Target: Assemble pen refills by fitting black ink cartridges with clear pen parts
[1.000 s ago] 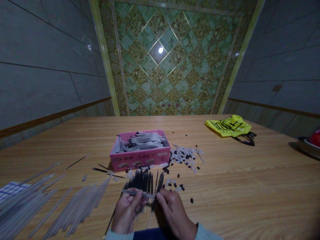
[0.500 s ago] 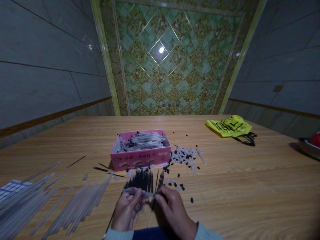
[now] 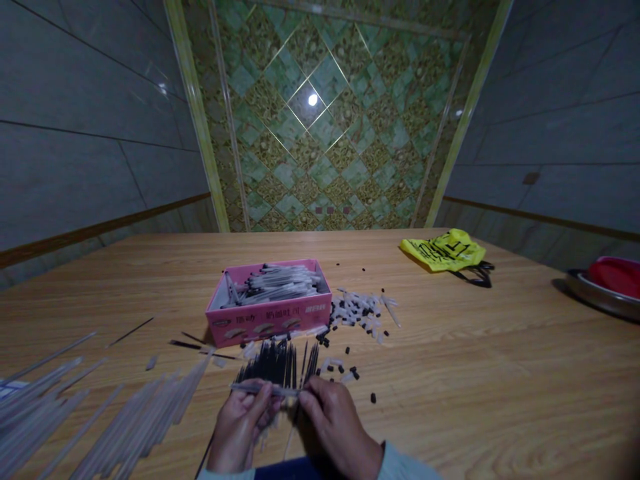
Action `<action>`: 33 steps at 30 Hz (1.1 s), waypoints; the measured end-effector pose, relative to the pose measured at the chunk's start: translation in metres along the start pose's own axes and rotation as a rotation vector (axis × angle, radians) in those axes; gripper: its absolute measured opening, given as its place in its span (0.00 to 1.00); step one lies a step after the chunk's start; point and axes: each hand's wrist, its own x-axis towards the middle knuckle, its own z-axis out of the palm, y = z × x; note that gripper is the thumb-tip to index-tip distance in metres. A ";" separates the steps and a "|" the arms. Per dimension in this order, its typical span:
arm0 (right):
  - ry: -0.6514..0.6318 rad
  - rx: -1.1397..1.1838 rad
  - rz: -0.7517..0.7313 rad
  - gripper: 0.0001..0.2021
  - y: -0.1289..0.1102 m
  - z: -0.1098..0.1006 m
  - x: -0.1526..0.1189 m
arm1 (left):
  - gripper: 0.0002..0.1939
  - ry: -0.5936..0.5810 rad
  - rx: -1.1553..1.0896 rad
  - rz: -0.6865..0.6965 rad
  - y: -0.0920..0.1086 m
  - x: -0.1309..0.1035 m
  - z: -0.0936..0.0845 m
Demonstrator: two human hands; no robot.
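Observation:
Between my two hands lies a translucent pen barrel [image 3: 245,387], held nearly level. My left hand [image 3: 235,427] pinches it along its middle with thumb and fingers. At its right end, my right hand [image 3: 340,420] is closed with thumb against forefinger. Whether a refill is inside the barrel is too blurred to tell. Just beyond the hands, a row of thin black pen refills [image 3: 273,363] is spread on the table, partly hidden by my fingers. Behind them stands a pink box [image 3: 267,325] holding many translucent pens [image 3: 287,283].
Loose translucent barrels [image 3: 137,420] lie in bundles at the left on the wooden table [image 3: 460,373]. Small clear and black caps and plugs [image 3: 357,310] are scattered right of the box. Farther right are a yellow bag [image 3: 443,252] and a metal tray [image 3: 595,290] with something red.
The whole view has turned slightly right, so things appear farther left and more of the tray shows. Both hands keep the same hold on the pen barrel.

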 end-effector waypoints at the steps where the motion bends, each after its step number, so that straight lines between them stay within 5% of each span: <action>1: 0.006 0.020 -0.007 0.16 0.000 0.000 0.000 | 0.21 0.004 -0.003 0.002 0.000 0.000 0.000; 7: -0.248 0.702 0.282 0.27 0.008 0.020 0.003 | 0.24 -0.033 -0.019 0.033 0.004 -0.005 0.005; 10: -0.378 0.830 0.361 0.30 0.008 0.024 0.005 | 0.26 -0.070 -0.023 0.035 0.007 -0.008 0.008; 12: -0.378 0.673 0.318 0.31 0.006 0.013 0.007 | 0.28 -0.106 -0.029 0.027 0.010 -0.008 0.008; 14: -0.242 0.333 0.210 0.27 0.004 -0.007 0.010 | 0.29 -0.133 -0.035 0.030 0.011 -0.008 0.007; 17: 0.001 -0.261 0.101 0.08 0.011 -0.046 0.019 | 0.27 -0.141 -0.010 0.041 0.012 -0.004 0.003; 20: -0.040 -0.516 0.123 0.09 0.028 -0.073 0.026 | 0.27 -0.142 0.064 0.024 0.010 -0.001 -0.001; 28: -0.066 -0.547 0.099 0.11 0.048 -0.070 0.024 | 0.27 -0.149 0.220 0.070 0.003 -0.003 0.000; 33: 0.031 -0.128 0.055 0.08 0.036 -0.062 0.027 | 0.25 -0.189 0.340 0.112 0.001 -0.006 0.002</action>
